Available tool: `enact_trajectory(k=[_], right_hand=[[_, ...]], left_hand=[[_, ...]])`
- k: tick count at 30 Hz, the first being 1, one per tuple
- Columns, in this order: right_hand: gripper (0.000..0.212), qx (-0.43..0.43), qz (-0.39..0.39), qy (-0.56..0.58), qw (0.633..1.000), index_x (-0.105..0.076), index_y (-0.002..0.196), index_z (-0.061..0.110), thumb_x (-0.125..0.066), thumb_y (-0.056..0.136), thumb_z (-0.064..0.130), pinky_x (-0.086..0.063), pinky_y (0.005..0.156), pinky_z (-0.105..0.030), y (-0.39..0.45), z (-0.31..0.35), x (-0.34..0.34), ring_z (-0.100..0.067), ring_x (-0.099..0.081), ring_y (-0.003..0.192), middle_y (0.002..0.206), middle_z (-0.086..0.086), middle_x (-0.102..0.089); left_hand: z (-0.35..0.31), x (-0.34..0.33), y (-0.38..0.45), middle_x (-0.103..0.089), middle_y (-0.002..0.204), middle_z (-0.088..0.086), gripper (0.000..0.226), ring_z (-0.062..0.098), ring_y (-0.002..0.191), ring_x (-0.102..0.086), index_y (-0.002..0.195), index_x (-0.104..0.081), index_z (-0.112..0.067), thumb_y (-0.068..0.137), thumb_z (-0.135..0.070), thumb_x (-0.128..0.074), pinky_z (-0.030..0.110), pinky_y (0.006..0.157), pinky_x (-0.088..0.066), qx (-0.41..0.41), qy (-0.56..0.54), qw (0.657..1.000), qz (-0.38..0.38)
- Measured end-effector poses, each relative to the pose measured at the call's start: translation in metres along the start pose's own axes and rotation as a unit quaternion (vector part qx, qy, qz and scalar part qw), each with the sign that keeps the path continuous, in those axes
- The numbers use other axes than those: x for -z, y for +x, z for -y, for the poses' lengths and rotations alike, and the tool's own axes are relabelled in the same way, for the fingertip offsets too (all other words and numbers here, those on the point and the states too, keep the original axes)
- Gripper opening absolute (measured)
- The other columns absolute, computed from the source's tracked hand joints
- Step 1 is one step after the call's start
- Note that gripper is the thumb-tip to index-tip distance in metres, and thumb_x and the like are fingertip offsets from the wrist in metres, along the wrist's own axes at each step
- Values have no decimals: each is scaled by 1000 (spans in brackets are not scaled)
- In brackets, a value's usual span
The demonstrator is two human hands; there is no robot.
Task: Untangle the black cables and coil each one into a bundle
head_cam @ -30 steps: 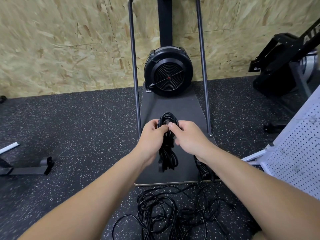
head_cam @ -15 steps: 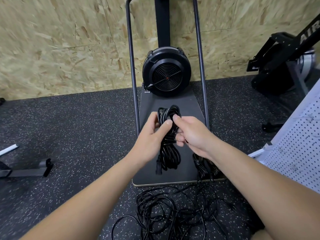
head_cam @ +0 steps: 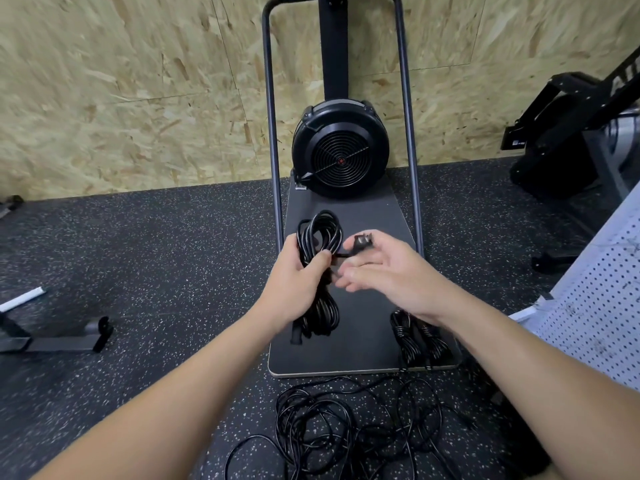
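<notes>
Coiled bundle [head_cam: 320, 271] in hands over board [head_cam: 367, 334], fan [head_cam: 341, 152] behind; tangled cables [head_cam: 346, 427] on floor [head_cam: 156, 271] in front

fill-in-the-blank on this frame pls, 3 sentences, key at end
1. The coiled bundle is gripped by the ____ hand.
2. The right hand holds the cable's ____ at its fingertips.
3. The tangled cables lie on the ____, in front of the board.

Missing words: left; plug; floor

A big black fan [head_cam: 341, 152] stands at 12 o'clock on a flat dark board [head_cam: 367, 337] by the wood wall [head_cam: 121, 81], with a white board full of holes [head_cam: 595, 317] at 3 o'clock.
</notes>
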State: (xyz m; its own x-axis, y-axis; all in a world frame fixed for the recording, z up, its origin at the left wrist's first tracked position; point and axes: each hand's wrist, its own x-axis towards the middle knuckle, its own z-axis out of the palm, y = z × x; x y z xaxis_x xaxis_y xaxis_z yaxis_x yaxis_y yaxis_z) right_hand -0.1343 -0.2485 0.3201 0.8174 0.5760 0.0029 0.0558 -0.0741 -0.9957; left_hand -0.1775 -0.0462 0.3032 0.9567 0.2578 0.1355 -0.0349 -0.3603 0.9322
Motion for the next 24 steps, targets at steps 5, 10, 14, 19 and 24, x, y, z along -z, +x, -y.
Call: enact_trajectory(k=[5,10,14,19,24], right_hand=[[20,58,-13,37,998,-70,127,-4,-58,111,2,-64,76,-37,5,2,4,-35,-78,85,97,-25,-80],[26,40,-49,46,997,-76,103,-7,-67,109,17,-46,51,-29,14,6,-2,-29,-59,54,71,-20,-69],[32,32,-49,-41,997,-79,97,2,-66,111,28,-43,56,-33,12,13,-8,-24,-48,48,64,-13,-66],[37,23,-110,-103,988,-81,81,14,-70,107,39,-44,61,-38,10,22,-10,-22,-49,53,65,-15,-68],[41,-44,-99,-79,991,-81,75,11,-81,98,45,-42,60,-34,10,17,-4,-20,-48,59,64,-8,-64]], left_hand=[[-4,2,-2,-79,94,8,18,23,79,-75,125,-59,-2,111,-12,-59,38,73,-59,42,-155,985,60],[-9,-11,-7,-75,91,3,21,20,80,-71,119,-64,-15,110,-35,-65,42,76,-58,39,-146,985,80],[-3,-10,-6,-71,94,-8,27,15,87,-64,115,-64,-30,103,-53,-71,46,87,-54,29,-114,990,72],[0,-10,-11,-69,106,5,27,23,95,-60,131,-64,-17,105,-13,-65,48,88,-51,70,-245,961,108],[-4,-14,-16,-73,107,12,35,23,97,-67,137,-55,-2,102,0,-59,38,86,-53,92,-328,935,102]])
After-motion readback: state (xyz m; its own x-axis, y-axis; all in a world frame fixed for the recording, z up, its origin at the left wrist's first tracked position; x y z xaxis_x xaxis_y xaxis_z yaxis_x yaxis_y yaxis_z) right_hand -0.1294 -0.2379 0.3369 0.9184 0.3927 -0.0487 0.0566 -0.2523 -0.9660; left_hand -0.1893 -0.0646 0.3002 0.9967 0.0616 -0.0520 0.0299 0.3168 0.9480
